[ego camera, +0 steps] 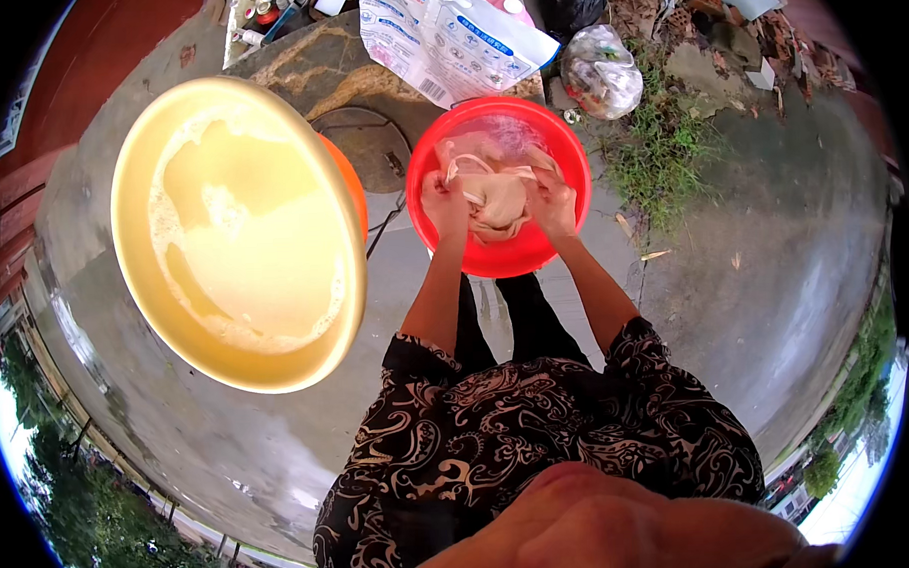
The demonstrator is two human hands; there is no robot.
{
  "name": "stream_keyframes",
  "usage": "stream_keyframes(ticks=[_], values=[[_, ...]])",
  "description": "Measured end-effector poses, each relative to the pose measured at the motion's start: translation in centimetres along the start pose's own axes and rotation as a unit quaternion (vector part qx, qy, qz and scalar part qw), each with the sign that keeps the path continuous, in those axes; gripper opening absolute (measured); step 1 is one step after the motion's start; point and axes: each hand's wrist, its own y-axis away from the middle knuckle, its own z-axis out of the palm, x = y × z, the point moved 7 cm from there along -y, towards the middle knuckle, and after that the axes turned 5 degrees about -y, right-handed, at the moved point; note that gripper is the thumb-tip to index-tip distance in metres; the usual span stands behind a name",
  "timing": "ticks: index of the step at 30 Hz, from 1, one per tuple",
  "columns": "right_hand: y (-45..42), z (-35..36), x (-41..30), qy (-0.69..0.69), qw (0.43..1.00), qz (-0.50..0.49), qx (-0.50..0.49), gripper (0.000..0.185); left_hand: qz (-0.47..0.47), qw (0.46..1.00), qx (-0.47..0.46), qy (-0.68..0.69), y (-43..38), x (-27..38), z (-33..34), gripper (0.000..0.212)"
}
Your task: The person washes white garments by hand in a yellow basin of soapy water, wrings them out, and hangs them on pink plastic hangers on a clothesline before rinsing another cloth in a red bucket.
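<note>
A pale peach cloth garment (500, 200) lies bunched in the water of a red plastic basin (499, 264). Inside the basin's left side, my left hand (446, 203) grips a strap-like edge of the garment. My right hand (554, 199) pinches its edge at the right. Between the hands, a band of the cloth is lifted above the rest. To the left stands a large yellow plastic basin (136, 295) holding soapy water, with foam along the water's edge. Fingertips of both hands are partly hidden by cloth.
Behind the red basin lies a printed plastic bag (446, 40) on a stone slab (323, 63). An orange container (352, 184) shows under the yellow basin. A clear bag of refuse (602, 72), a black plastic bag (572, 2), grass (656, 142) and rubble (716, 42) are at the back right.
</note>
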Motion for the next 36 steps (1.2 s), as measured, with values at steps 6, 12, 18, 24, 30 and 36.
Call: stream_keyframes(ticks=[6,12,18,24,30,36], values=[[5.6,-5.2,-5.7,0.073,0.980,-0.185,-0.026,0.022,0.224,0.972,0.009,-0.065,8.5,6.2,-3.3,0.019],[2.5,-4.1,-0.9,0.068,0.993,-0.065,-0.069,0.023,0.255,0.939,-0.086,-0.212,7.9,4.8,-2.5,0.027],[-4.6,3.0,2.9,0.244,0.959,0.137,-0.041,0.038,0.282,0.879,0.022,-0.385,0.6,5.5,4.5,0.053],[-9.1,3.9,10.9,0.226,0.959,0.161,-0.052,0.035,0.030,0.917,-0.153,-0.366,-6.4,-1.7,5.2,0.041],[-3.9,-2.4,1.8,0.086,0.992,0.071,-0.059,0.035,0.159,0.956,0.006,-0.245,-2.1,2.7,0.0,0.017],[0.4,-8.0,-3.6,0.137,0.988,-0.069,0.026,0.024,0.178,0.972,-0.048,-0.145,3.5,9.4,-3.8,0.016]])
